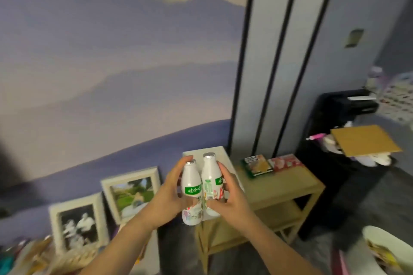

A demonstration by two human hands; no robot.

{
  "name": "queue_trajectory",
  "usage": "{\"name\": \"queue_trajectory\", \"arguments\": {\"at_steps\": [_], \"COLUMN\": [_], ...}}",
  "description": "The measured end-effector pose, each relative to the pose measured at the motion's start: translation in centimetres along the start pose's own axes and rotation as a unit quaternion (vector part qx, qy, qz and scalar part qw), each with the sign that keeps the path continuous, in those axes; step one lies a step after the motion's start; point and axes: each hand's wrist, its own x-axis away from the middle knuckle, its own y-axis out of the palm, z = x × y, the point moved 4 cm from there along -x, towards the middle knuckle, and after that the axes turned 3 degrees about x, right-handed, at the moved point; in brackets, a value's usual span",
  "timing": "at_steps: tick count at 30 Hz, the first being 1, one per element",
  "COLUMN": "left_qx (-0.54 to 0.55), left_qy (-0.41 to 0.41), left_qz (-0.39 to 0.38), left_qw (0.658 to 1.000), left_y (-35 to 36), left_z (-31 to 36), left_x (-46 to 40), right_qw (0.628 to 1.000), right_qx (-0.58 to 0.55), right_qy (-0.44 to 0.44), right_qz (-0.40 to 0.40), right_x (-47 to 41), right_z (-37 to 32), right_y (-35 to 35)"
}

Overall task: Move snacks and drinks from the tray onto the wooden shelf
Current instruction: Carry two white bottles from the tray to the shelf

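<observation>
Two bare forearms reach out, the left hand and right hand each wrapped around a white drink bottle: the left bottle and right bottle are pressed side by side, upright, in the air above the near end of the wooden shelf. Squeezed together like that, one could slip or knock the other as they are set down. A white box occupies the shelf's near corner, right under the hands, and two snack packets lie at the back, so free space is further right. Framed pictures lean against the wall to the left.
</observation>
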Motion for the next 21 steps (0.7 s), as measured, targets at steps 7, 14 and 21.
{"name": "queue_trajectory", "arguments": {"at_steps": [7, 14, 21], "left_qx": [-0.009, -0.019, -0.099], "left_qy": [0.009, -0.008, -0.031], "left_qz": [-0.068, -0.039, 0.055], "left_qw": [0.998, 0.999, 0.993], "left_y": [13.5, 23.1, 26.4], "left_z": [2.2, 0.1, -5.2], "left_x": [-11.9, -20.0, -24.5], "right_qw": [0.991, 0.981, 0.982], "right_qx": [0.103, 0.165, 0.164], "right_qy": [-0.014, 0.013, 0.082], "right_qz": [0.084, 0.103, 0.053], "right_x": [-1.1, -4.5, -9.1], "right_z": [2.3, 8.0, 16.3], "right_y": [-16.6, -27.3, -29.8]}}
